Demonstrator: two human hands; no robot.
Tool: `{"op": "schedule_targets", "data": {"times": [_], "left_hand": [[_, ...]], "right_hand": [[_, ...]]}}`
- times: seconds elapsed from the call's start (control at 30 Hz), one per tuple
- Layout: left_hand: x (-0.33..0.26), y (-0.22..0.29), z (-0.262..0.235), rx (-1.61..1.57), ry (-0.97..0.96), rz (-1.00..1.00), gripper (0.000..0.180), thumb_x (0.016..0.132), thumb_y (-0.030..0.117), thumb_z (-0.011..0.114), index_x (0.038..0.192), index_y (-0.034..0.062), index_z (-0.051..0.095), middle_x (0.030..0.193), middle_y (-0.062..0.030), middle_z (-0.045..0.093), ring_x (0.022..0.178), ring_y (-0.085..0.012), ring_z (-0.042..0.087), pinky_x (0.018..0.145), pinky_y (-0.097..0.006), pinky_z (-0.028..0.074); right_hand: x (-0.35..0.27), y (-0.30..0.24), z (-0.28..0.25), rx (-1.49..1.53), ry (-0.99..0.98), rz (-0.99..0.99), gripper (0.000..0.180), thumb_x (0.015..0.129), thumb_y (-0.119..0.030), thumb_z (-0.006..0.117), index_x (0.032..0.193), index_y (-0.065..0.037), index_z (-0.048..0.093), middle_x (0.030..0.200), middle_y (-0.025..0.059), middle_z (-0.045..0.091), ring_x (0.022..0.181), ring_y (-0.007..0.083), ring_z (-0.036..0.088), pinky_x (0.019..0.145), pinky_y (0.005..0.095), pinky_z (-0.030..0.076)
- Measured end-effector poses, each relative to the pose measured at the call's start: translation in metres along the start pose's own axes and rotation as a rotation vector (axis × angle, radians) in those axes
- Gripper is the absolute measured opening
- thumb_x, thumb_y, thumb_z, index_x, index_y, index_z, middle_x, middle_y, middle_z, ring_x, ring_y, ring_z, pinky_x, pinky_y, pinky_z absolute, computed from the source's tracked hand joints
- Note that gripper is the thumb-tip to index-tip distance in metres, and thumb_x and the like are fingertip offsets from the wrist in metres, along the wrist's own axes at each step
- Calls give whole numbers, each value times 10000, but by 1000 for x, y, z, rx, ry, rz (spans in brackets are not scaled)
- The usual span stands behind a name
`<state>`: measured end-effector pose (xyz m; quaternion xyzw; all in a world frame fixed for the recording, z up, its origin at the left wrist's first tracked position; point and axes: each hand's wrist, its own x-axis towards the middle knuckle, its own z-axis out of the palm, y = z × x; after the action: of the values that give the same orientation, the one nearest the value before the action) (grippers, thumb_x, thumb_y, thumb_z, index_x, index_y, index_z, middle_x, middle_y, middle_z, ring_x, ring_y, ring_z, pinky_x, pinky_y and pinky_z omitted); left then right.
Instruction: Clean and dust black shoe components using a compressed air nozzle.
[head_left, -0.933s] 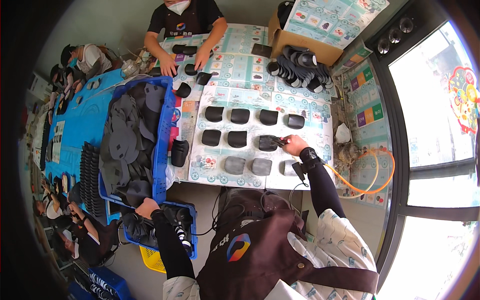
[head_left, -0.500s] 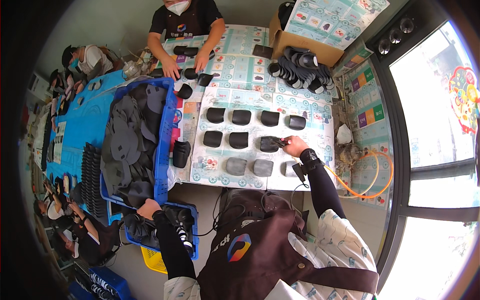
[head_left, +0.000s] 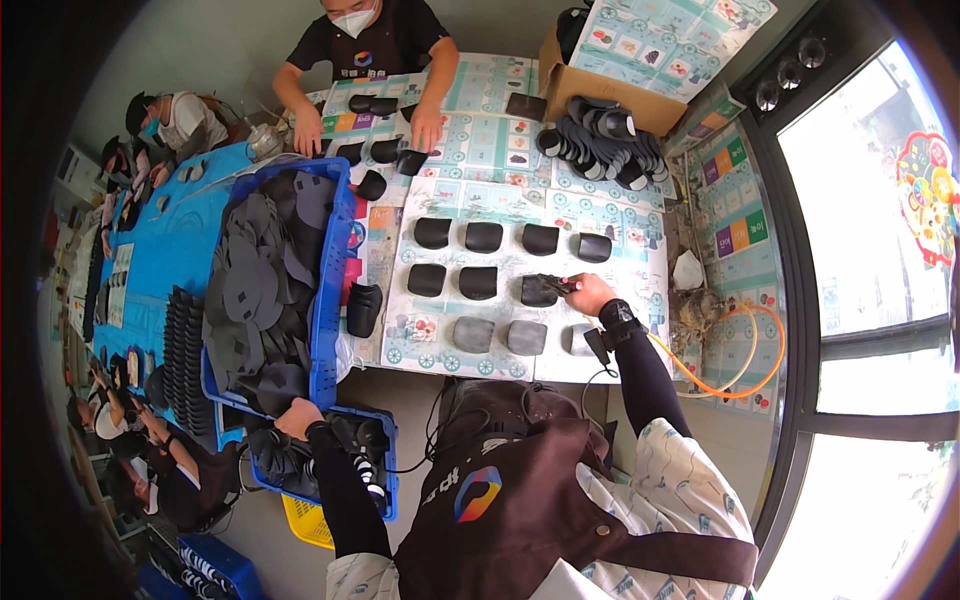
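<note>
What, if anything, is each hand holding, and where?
The right hand grips a dark tool by its rear end. The left hand touches a dark grey piece at its near edge; whether it grips is unclear.

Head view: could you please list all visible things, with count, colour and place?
Table: 1, pale, centre
Black pads: 7, black, two near rows; more beyond
Grey pads: 3, grey, nearest row
Tool: 1, dark, at a black pad
Crates: at least 3 blue, 1 yellow, left, lower left
Sheets: uncounted, grey, in largest crate
Box: 1, brown, upper right
Pile: 1, dark, beside box
Hoses: 2, orange and pale, right
Blue table: 1, blue, left
Window: 1, bright, right
People: several, mixed clothes, left and top
Apron: 1, brown, lower centre
Left hand: 1, bare, at largest crate's corner
Right hand: 1, bare, holding tool
</note>
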<state>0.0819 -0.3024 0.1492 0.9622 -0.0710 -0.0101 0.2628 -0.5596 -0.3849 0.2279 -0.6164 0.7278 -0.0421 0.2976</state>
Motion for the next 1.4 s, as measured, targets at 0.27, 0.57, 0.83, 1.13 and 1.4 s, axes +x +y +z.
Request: {"op": "schedule_targets", "data": {"times": [0.27, 0.57, 0.83, 1.13, 1.4], "left_hand": [[-6, 4, -4, -16, 3, -7, 540, 802, 195, 562, 1201, -147, 437, 1165, -356, 587, 1052, -496, 602, 945, -532, 482], [4, -5, 3, 6, 32, 19, 535, 803, 201, 562, 1187, -149, 437, 1143, -356, 592, 1041, -492, 606, 940, -524, 487], [6, -6, 9, 14, 36, 33, 546, 804, 212, 567, 1183, -157, 432, 1137, -358, 593, 1039, -493, 606, 943, -517, 488], [-2, -1, 3, -19, -1, 20, 553, 795, 204, 564, 1195, -157, 436, 1167, -366, 579, 1069, -494, 589, 960, -515, 470], [10, -11, 9, -30, -3, 7, 618, 804, 241, 611, 1257, -140, 435, 1201, -340, 597, 1085, -491, 602, 960, -533, 485]], "right_hand": [[0, -1, -6, -27, 11, -49, 313, 790, -234, 549, 975, -78, 746, 955, 260, 691, 948, 437, 659, 899, 496, 524], [-5, -6, -5, 1, 19, -70, 311, 793, -235, 553, 983, -82, 746, 949, 259, 692, 941, 438, 660, 885, 495, 528], [-2, -4, -4, -25, 0, -33, 315, 810, -251, 556, 1002, -90, 746, 965, 254, 696, 955, 433, 660, 896, 498, 524], [-1, 1, 1, -3, 13, -22, 330, 784, -239, 555, 1004, -83, 745, 963, 265, 692, 957, 437, 659, 906, 500, 520], [0, 2, 4, 11, 15, -19, 334, 779, -241, 564, 1010, -85, 748, 966, 264, 694, 959, 438, 660, 906, 501, 521]]}}
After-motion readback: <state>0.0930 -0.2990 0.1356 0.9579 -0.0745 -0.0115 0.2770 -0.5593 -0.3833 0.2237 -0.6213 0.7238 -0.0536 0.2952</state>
